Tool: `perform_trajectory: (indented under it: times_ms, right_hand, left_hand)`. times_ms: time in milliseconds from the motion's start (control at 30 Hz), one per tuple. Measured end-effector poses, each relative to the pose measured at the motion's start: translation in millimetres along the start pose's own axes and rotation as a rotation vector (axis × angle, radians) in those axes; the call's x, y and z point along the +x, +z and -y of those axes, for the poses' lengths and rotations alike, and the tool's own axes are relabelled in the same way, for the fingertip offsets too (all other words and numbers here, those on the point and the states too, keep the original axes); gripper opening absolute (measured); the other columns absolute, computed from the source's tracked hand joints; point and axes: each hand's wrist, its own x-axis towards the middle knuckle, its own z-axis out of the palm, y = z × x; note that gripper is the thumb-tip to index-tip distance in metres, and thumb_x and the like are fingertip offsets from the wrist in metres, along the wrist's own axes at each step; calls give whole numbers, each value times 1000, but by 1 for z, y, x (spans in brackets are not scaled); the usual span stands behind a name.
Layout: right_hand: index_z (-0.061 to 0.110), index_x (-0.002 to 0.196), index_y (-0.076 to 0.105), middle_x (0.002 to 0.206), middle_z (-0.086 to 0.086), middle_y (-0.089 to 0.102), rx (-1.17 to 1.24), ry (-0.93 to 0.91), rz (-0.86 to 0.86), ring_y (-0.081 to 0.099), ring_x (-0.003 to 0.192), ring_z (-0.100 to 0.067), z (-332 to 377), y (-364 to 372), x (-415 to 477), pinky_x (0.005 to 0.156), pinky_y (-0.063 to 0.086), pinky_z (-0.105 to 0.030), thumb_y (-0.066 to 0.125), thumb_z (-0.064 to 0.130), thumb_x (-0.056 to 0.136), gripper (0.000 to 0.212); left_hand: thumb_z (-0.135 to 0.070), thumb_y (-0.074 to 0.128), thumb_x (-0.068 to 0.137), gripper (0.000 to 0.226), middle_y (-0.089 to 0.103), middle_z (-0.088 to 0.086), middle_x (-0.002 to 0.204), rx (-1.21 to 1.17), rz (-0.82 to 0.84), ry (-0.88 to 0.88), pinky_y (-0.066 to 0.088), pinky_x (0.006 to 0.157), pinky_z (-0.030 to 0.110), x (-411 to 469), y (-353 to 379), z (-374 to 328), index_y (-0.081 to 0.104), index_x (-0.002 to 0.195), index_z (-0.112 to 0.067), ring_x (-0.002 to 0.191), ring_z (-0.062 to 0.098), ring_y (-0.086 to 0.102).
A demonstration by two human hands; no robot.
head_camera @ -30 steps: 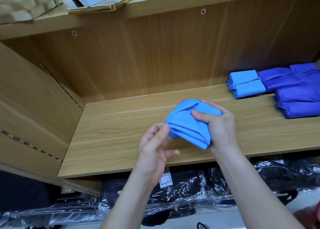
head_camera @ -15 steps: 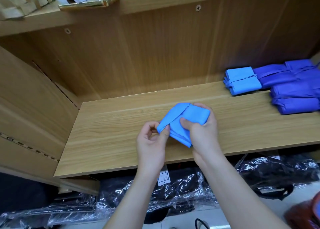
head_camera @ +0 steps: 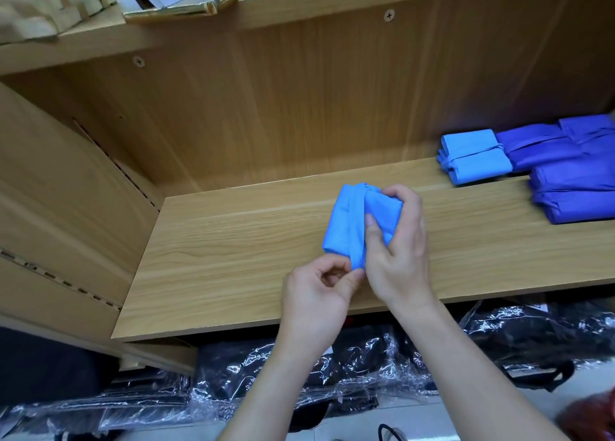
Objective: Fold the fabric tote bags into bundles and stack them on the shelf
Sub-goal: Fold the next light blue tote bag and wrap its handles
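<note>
A single wide-angle camera worn on the head looks forward and steeply down from close range onto the wooden shelf (head_camera: 233, 257), its back panel filling the upper frame.

Left hand (head_camera: 316, 294), right hand (head_camera: 399, 257) bare; forearms bare to frame edge.

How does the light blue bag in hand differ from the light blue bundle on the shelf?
The right hand grips the held bag; the shelf bundle lies untouched. The left hand pinches the held bag's strap; the shelf bundle's strap is tied round it. Both are light blue.
</note>
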Motion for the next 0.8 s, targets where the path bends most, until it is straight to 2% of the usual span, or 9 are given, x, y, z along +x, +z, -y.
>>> perform_trajectory:
  times_ms: [67,100,200,267,333,467,633,733,800]
  right_hand:
    - [11,118,48,109,3,52,-12,-33,51,45,94,-2,-2,-7,2,83,31,-3,53,10,86,32]
    - [17,116,49,106,7,53,2,-38,68,47,92,0,0,-9,2,82,32,-5,53,11,85,32]
    - [28,110,48,100,22,53,59,-69,94,50,88,4,11,-11,2,80,36,-10,49,19,84,28]
    - [27,116,47,99,25,52,71,-67,68,52,85,2,21,-8,2,78,38,-11,46,30,88,28]
    - [28,121,43,96,22,56,101,35,46,55,83,-2,30,-6,2,75,42,-14,45,42,92,32]
    - [25,99,56,81,17,64,119,269,40,57,77,-1,37,-1,3,69,43,-18,52,51,90,27]
    - [10,82,66,78,-4,66,832,651,-156,60,74,-16,41,-1,-2,67,51,-33,76,36,70,30]
    - [12,80,65,75,-1,66,740,628,-121,60,71,-13,34,-4,3,67,51,-33,79,37,64,33]
    - [17,77,64,70,6,63,500,498,-49,56,65,-7,24,-12,12,63,47,-28,86,40,60,37]
  left_hand:
    - [-20,79,76,10,65,-12,69,-10,-90,38,42,61,12,6,-12,-8,70,80,-25,62,-1,53]
    - [-32,78,73,20,67,-14,80,-20,-117,47,45,66,12,12,-18,-12,68,90,-30,71,-2,57]
    - [-42,81,71,56,70,-4,109,-153,104,-63,53,81,20,31,-28,-26,57,119,-27,96,4,66]
    - [-25,75,78,48,71,6,110,-360,164,-97,55,82,27,33,-20,-33,57,121,-15,97,14,68]
    - [-8,70,83,40,70,9,108,-474,36,-57,55,82,31,33,-9,-36,54,120,-6,95,19,67]
    - [-5,72,78,47,67,12,109,-690,-143,-70,55,83,31,30,9,-32,50,120,-3,96,21,65]
    - [-11,74,74,52,67,12,111,-832,-100,-146,55,84,31,23,21,-35,52,121,-6,99,23,64]
    - [-11,72,78,50,67,12,116,-877,1,-180,53,90,35,24,23,-30,54,124,-9,103,23,64]
    - [-13,73,71,51,69,5,107,-835,65,-197,54,79,26,29,14,-26,55,119,-11,93,18,65]
